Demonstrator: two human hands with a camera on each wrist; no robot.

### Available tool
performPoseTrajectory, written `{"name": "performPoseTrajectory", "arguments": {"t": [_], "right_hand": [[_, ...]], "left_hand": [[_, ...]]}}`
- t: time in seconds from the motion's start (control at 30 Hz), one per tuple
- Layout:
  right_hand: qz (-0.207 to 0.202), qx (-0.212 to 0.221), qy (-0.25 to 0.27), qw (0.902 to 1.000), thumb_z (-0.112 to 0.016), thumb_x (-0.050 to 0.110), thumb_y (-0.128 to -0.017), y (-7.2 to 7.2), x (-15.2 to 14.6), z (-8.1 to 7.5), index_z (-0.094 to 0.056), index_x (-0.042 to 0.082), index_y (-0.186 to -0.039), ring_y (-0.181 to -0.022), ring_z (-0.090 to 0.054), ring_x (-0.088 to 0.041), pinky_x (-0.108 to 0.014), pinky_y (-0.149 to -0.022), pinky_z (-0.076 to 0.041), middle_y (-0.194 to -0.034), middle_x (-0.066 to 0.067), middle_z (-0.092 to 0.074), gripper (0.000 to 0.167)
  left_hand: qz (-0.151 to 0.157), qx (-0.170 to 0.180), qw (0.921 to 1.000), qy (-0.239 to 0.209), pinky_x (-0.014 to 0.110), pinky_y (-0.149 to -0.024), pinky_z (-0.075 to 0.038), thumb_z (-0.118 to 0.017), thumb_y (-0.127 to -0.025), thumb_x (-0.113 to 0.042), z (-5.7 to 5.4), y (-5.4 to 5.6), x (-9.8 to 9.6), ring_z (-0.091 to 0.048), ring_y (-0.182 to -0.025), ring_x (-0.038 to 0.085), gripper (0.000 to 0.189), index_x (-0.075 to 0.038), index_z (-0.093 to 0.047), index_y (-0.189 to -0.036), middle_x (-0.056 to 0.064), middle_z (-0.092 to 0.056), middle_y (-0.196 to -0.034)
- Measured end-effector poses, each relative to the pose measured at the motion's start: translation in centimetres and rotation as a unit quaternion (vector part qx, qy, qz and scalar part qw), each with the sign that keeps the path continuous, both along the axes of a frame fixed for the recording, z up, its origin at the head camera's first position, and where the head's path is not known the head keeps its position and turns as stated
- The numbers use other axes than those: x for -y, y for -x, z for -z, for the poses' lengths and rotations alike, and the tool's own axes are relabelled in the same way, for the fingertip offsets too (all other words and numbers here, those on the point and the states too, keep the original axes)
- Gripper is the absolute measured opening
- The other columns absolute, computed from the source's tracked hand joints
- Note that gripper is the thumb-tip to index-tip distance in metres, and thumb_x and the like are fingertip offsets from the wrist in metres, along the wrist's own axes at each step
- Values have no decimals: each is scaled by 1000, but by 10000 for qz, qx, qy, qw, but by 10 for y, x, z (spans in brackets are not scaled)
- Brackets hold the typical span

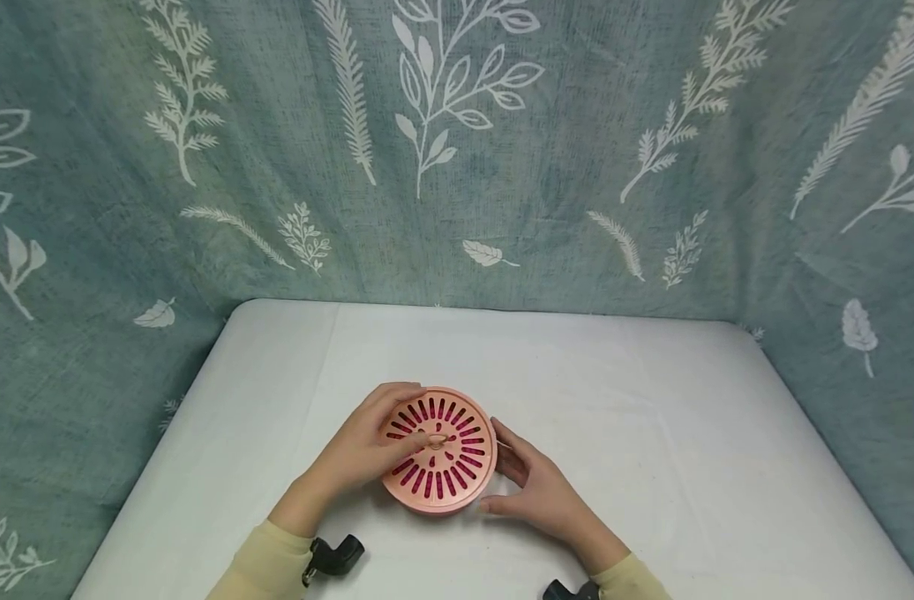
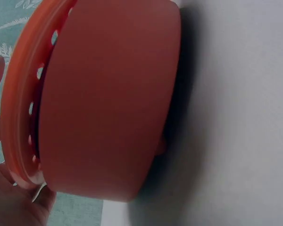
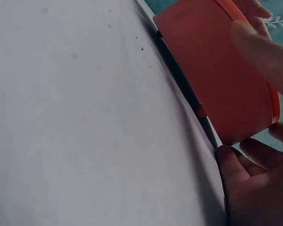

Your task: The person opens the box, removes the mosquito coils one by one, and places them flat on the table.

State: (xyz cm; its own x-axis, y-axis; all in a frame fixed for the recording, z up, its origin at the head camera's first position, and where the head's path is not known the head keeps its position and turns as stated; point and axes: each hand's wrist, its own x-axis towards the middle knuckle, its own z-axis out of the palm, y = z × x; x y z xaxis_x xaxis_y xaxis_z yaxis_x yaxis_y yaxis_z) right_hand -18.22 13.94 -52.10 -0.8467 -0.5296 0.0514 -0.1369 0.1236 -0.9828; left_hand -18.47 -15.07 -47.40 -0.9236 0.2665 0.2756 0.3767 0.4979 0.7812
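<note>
A round salmon-pink box (image 2: 106,99) stands near the middle of the table, with small feet under it. Its slotted lid (image 1: 457,440) has a central knob (image 1: 437,440), and magenta shows through the slots. My left hand (image 1: 374,437) grips the lid from the left, thumb reaching to the knob and fingers on the far rim. In the left wrist view a dark gap shows between lid and box wall. My right hand (image 1: 539,492) curves around the box's right side, fingers against it. Its thumb (image 3: 264,56) overlaps the box in the right wrist view; contact is unclear.
A white cloth-covered table (image 1: 614,400) lies under the box. Teal curtain (image 1: 471,225) with white leaf prints hangs behind and at both sides. Black wrist devices sit at the left wrist (image 1: 337,557) and the right wrist (image 1: 571,591).
</note>
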Motion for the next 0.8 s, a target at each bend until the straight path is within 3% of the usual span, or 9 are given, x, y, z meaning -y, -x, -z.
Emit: {"name": "performPoseTrajectory", "arguments": {"t": [0.2, 0.37, 0.53, 0.67, 0.8], "right_hand": [[286, -36, -249, 9993, -92, 15, -69, -4, 4, 2, -25, 12, -157, -134, -46, -22, -28, -107, -44, -153, -3, -37, 111], [268, -107, -255, 9993, -91, 15, -70, -6, 9, -12, -29, 7, -155, -131, -49, -24, -30, -107, -44, -151, -7, -41, 105], [133, -154, -151, 9997, -91, 15, -71, -6, 10, -18, -32, 8, -154, -131, -49, -23, -31, -107, -45, -150, -8, -42, 101], [207, -180, -249, 9993, -91, 17, -71, -3, 7, -6, -33, 12, -154, -131, -49, -20, -30, -107, -45, -151, -2, -42, 102], [284, -222, -232, 9991, -91, 22, -71, -1, 2, 5, -35, 17, -153, -132, -48, -15, -28, -106, -45, -151, 0, -42, 99]], "left_hand": [[243, -245, 9991, 235, 46, -112, -37, -74, -85, -52, -7, -2, -6, -42, -133, 14, 59, -27, -59, -136, -10, -50, -139], [290, -342, 9978, 489, 44, -114, -36, -75, -85, -49, -12, -6, -7, -41, -136, 16, 58, -27, -59, -136, -1, -53, -141], [452, -404, 9971, 452, 35, -103, -49, -77, -87, -36, -13, -7, -9, -57, -116, 11, 48, -16, -66, -129, -4, -65, -122], [651, -561, 9954, 417, 30, -85, -57, -77, -88, -26, -11, -6, -13, -63, -95, 8, 36, -13, -71, -121, -7, -69, -104], [689, -774, 9931, 558, 29, -87, -56, -77, -89, -23, -9, -5, -17, -63, -95, 2, 25, -17, -76, -113, -12, -71, -104]]}}
